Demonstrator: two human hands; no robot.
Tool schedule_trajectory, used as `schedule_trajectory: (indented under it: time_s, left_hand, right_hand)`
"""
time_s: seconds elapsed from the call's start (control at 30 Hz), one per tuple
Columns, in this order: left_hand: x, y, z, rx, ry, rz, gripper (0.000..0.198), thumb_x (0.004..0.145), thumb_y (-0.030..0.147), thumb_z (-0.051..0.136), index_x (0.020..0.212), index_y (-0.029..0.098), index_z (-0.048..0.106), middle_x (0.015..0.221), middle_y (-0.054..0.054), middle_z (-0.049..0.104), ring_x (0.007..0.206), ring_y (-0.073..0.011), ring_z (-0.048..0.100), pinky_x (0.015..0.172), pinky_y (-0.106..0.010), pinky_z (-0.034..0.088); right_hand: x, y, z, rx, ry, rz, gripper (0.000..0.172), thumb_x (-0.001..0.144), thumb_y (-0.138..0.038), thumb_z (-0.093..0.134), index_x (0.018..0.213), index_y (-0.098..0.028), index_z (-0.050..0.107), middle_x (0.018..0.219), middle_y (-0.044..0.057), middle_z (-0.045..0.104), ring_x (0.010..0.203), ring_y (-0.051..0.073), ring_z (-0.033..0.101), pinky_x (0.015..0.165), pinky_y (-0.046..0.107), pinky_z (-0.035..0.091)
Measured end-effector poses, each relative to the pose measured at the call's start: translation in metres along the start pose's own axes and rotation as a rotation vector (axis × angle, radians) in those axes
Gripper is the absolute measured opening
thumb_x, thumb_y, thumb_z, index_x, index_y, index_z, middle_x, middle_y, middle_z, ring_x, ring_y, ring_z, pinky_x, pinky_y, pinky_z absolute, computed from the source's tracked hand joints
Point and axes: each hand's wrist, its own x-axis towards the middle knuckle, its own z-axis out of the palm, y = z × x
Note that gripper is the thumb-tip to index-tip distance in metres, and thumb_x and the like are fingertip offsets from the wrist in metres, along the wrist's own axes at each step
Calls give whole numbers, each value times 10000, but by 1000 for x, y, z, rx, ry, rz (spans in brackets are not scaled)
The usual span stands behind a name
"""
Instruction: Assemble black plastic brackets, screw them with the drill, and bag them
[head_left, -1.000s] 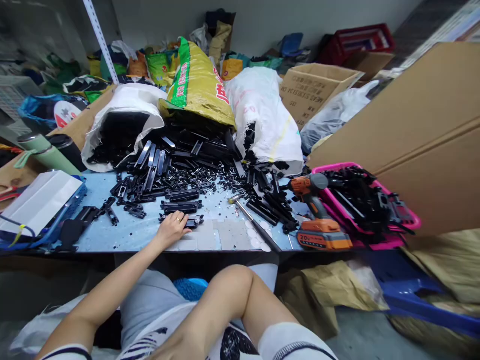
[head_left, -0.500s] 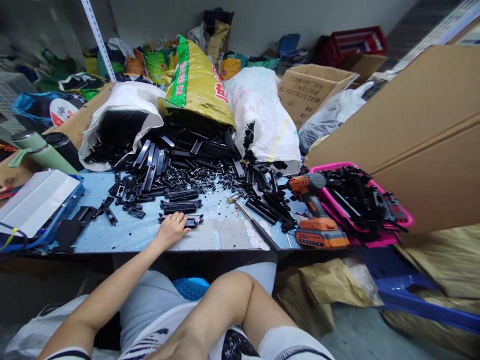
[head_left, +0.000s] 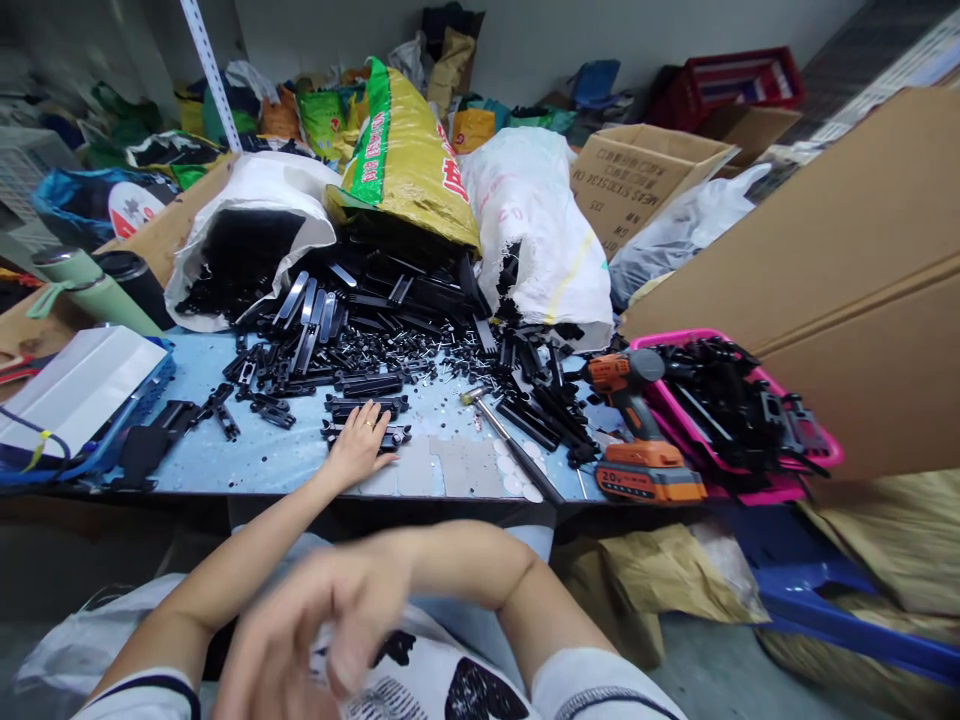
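Observation:
My left hand (head_left: 361,447) lies on two long black plastic parts, with its fingers stretched out flat and a ring on one finger. Under the palm is the nearer black part (head_left: 394,436); the fingertips reach the second black part (head_left: 390,404) behind it. A third similar part (head_left: 369,384) lies parallel farther back. My right hand (head_left: 322,610) is off the table, low in front of my shirt and smeared by motion. Its thumb stands apart from the curved fingers, and I see nothing in it. A hammer (head_left: 510,440) lies right of the black parts.
A cordless drill (head_left: 637,430) rests beside a pink basket (head_left: 825,440) of black parts. Loose screws and small black pieces (head_left: 427,355) are heaped at mid-table. Behind stand a white sack (head_left: 555,230) and a yellow-green sack (head_left: 409,160). A blue tray (head_left: 161,375) sits at left.
My left hand has shifted slightly forward and its fingers have stretched over the black parts. My right hand has swung up into view in front of my shirt. The view has shifted a little.

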Motion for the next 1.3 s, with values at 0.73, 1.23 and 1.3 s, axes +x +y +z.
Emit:
schedule_trajectory:
  time_s: [0.73,1.23,1.3]
  left_hand:
    - [23,-11,4,3,-74,-159,1070,648,734,571,1411,37,296,1477,-260,233,1390,-392,143,1111,-537,135]
    - [14,-20,-17,-746,480,-563,359,921,406,415,1116,138,553,958,-96,631,915,-198,612,836,-338,491]
    - [-2,-17,-23,-613,396,-477,356,914,381,439,1163,153,549,1035,-106,603,997,-214,584,896,-363,470]
  right_hand:
    - [-87,183,-194,-798,610,1005,283,753,-278,615,973,-116,687,1061,143,650,957,257,593,786,312,439]
    - [-96,160,-109,-564,922,547,324,883,-454,507,1000,-200,670,930,23,642,823,128,564,751,220,417]
    - [-107,174,-140,-601,1076,688,352,921,-415,437,1019,-156,654,981,76,624,905,169,554,824,276,420]
